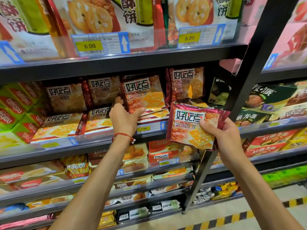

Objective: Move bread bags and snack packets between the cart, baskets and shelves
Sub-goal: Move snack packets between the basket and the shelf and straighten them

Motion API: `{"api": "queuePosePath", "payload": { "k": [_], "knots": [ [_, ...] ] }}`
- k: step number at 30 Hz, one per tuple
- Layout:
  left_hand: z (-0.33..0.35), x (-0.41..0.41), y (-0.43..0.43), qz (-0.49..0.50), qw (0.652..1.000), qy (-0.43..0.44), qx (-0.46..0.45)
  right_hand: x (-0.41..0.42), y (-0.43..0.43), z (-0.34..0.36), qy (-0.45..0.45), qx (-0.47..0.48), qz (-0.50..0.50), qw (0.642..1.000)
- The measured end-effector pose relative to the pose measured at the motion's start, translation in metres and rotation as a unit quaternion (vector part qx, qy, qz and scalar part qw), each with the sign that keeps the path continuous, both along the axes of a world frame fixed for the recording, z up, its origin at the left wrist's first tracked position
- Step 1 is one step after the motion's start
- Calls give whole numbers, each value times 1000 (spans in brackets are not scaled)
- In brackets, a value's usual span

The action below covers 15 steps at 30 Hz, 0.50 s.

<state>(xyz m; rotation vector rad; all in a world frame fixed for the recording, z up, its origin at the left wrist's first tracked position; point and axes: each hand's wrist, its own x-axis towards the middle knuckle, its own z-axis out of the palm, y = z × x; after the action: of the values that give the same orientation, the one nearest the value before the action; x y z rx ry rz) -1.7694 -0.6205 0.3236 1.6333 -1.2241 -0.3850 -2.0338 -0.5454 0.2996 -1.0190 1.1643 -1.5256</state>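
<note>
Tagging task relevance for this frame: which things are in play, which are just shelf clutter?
In play: right hand holding the loose red packet; left hand gripping the upright packet on the middle shelf.
Just there: green boxes at far left; yellow price tags above; dark green boxes at right; foil sweets low down.

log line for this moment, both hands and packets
left grip: holds upright red-orange foil cracker packet on black shelf | right grip: holds matching red foil packet in front of shelf

2 hands (pixel 123 119), 1 held pkt (pixel 187 125), 4 upright mid-shelf pkts (pixel 66 98)
</note>
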Motion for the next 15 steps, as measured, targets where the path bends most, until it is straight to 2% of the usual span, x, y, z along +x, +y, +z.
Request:
{"api": "queuePosePath", "payload": {
  "k": [4, 8, 12, 15],
  "knots": [
    [-2, 2, 0, -18, 1000, 11, -13, 2, -2, 1, -2, -3, -8, 1000],
    [-4, 7, 1, -59, 998, -25, -11, 5, -4, 0, -5, -8, -8, 1000],
    [-7, 6, -1, -57, 994, -96, -13, 7, -5, 2, -9, -11, -3, 1000],
    [-7, 3, -3, -48, 994, -103, 1, 7, -3, 4, -2, -13, 1, 1000]
  ]
}}
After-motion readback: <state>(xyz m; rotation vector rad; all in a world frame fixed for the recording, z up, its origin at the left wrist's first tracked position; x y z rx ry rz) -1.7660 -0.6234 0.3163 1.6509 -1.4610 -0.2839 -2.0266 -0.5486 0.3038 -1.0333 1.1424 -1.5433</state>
